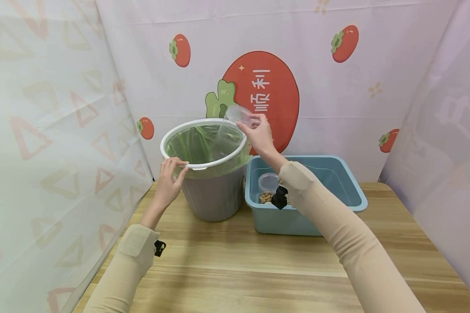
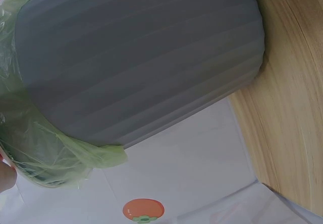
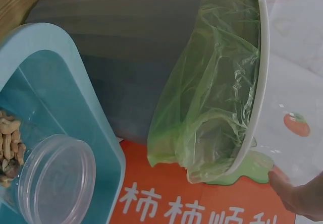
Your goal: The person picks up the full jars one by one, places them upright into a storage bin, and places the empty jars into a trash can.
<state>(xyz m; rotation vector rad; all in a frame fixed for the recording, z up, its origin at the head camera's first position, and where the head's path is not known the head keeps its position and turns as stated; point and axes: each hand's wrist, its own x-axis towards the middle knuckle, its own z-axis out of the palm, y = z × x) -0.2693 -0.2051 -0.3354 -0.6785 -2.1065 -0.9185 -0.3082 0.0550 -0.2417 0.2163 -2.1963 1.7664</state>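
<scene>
A grey trash can [image 1: 215, 198] with a white rim ring and a green bag [image 1: 188, 141] lining it stands upright at the back left of the table. My left hand [image 1: 169, 180] grips the near left part of its rim, fingers over the ring and thumb outside. Above the right side of the opening, my right hand [image 1: 257, 132] holds a clear plastic container [image 1: 236, 114] by its upper end. The container tilts down into the can, and its lower part is faint against the bag. Only a fingertip of each hand shows in its wrist view.
Right of the can sits a blue tub [image 1: 346, 184]. Inside it are a clear lidded jar [image 3: 63, 181] and peanuts [image 3: 10, 146], seen partly through clear plastic. The can and tub stand close together on the wooden table [image 1: 235, 278], before a printed cloth backdrop [image 1: 141, 56].
</scene>
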